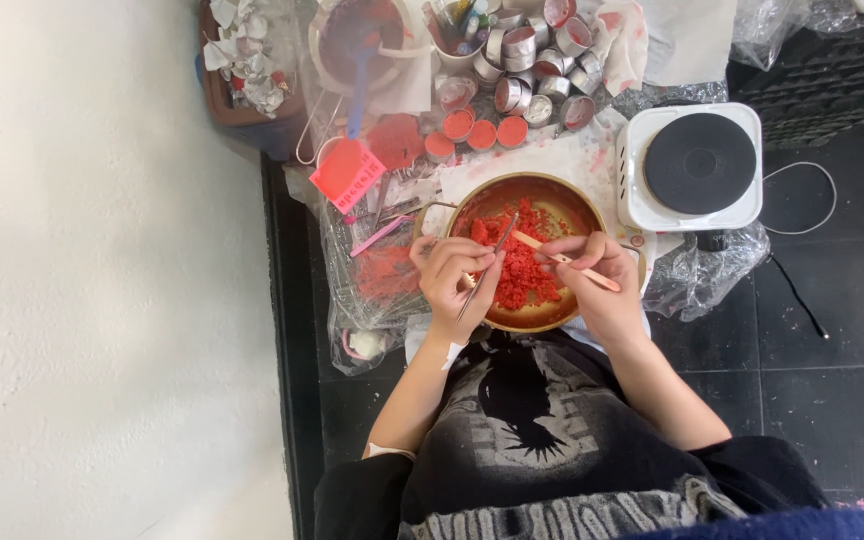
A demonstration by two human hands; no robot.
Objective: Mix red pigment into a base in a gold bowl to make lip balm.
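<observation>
Seen from above, sitting over a round metal bowl resting on crinkled clear plastic sheeting spread on the dark tiled floor. Left hand curling closed around thin metal tweezers, gripping them near the middle, tips pointing up into the bowl. Right hand pinching a pale wooden stick between thumb and fingers, the stick lying slantwise across the bowl with its far end reaching into the red crumbled wax heaped at the bowl's centre. Both hands hovering over the near rim of the bowl, close together, the two tools crossing above the red heap. Just right of the bowl, standing on the floor, a small white electric hot plate with a round black top, its cable trailing away across the tiles. Beyond the bowl, lying in a loose cluster, several small round metal cups, some empty and silvery, a row of them filled with red. To the left of those, a pink-red flat card resting on the plastic, and a pink stick lying near the bowl's left rim. At far left, a white wall filling the view.
</observation>
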